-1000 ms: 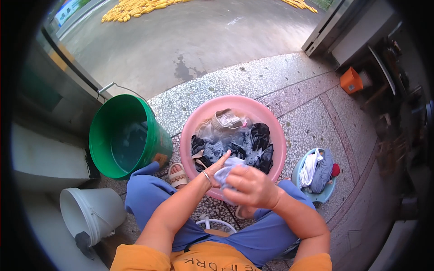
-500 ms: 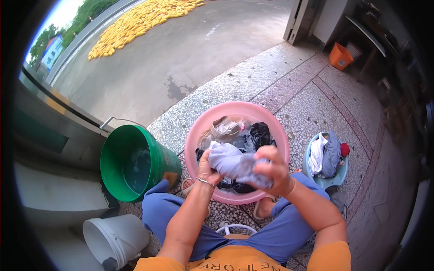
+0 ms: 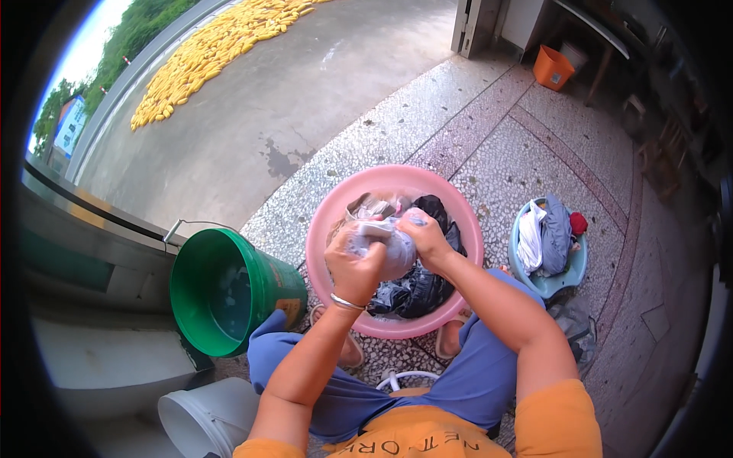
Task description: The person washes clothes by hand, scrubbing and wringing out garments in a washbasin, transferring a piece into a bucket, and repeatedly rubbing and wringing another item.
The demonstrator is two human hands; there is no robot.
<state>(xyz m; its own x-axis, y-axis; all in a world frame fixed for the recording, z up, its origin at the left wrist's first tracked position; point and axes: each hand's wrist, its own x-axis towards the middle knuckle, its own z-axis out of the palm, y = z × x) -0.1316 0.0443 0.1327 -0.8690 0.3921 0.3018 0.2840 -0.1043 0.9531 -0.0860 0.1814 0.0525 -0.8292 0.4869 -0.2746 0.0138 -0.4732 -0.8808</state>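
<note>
Over a pink basin [image 3: 322,305], both of my hands grip one bunched, wet light-lavender cloth garment [image 3: 398,258]. My left hand [image 3: 354,263] is closed on its left part, fingers curled over the top. My right hand [image 3: 426,238] is closed on its upper right part. Beneath the cloth, the basin holds water with dark, wet clothes [image 3: 424,293] at the right and front. A beige-grey cloth [image 3: 368,207] lies at the basin's far side. What kind of garment I hold cannot be made out.
A green bucket [image 3: 286,278] with some water stands left of the basin, a white bucket [image 3: 202,420] nearer me. On the right, a small blue basin [image 3: 551,285] holds white, grey and red clothes. An orange bin [image 3: 553,67] stands far right; yellow corn cobs [image 3: 206,65] cover ground outside.
Both hands have turned the lavender cloth and drawn closer together on it, bunching it up. The right hand has moved left and away from me. The whole view has shifted slightly.
</note>
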